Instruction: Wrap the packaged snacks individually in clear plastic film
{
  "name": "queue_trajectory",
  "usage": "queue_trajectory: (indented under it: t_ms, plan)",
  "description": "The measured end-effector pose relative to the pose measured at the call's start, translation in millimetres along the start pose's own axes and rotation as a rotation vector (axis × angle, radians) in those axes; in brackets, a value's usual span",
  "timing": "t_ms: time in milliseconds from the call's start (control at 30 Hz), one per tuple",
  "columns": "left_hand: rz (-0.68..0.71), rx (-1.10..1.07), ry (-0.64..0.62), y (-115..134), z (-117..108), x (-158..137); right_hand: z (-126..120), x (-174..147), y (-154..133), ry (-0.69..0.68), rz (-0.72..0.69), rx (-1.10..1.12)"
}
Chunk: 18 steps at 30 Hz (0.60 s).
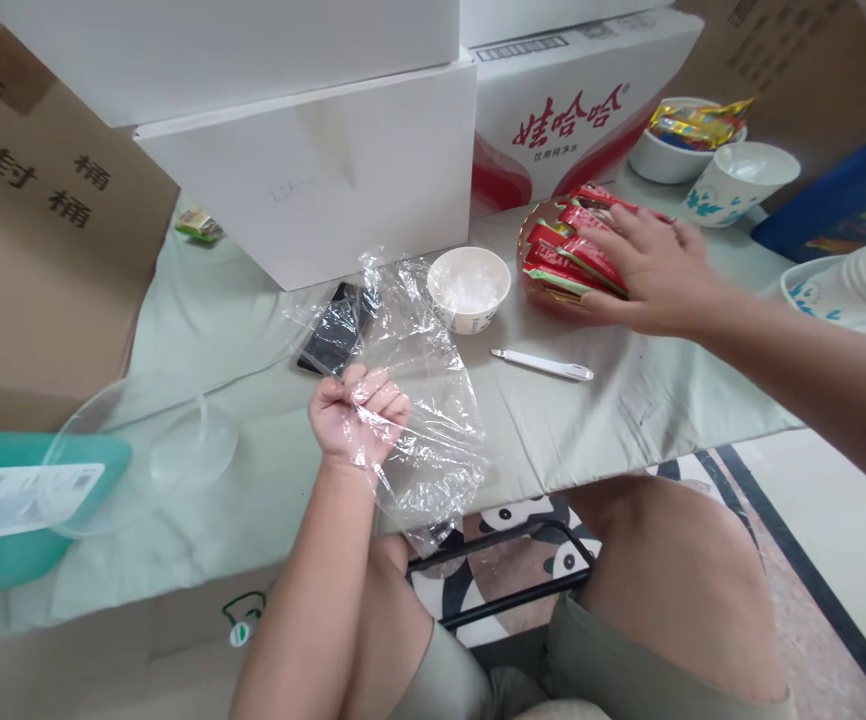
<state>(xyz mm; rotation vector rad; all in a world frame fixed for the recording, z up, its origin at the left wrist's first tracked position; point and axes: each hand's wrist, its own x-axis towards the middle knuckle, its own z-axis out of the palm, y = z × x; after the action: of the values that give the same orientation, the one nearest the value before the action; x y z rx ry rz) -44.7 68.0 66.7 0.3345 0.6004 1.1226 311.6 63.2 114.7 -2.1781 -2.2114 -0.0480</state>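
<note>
A clear plastic bag hangs crumpled from my closed left hand, above the front part of the table. Part of the film lies over a black phone just beyond the hand. My right hand rests with fingers spread on red snack packets, which fill a round amber-tinted bowl. Between the hands stands a white paper bowl with a leaf print; something clear and shiny shows inside it. In front of it lies a slim white utility knife.
White cartons stand along the back. At the back right are a white bowl of yellow packets and a paper cup. Leftward, a clear plastic lid overlaps a teal package. My knees are below the table's front edge.
</note>
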Motion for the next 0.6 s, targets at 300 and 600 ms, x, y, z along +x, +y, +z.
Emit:
queue_trajectory:
  t_ms: [300,600]
  plan:
    - [0.013,0.047,0.045,2.1,-1.0,0.6,-4.3,-49.1,-73.6,0.464,-0.098,0.557]
    - [0.091,0.37,0.265,38.3,-29.0,-16.8,99.2,-100.1,-163.5,-0.019,-0.61,0.64]
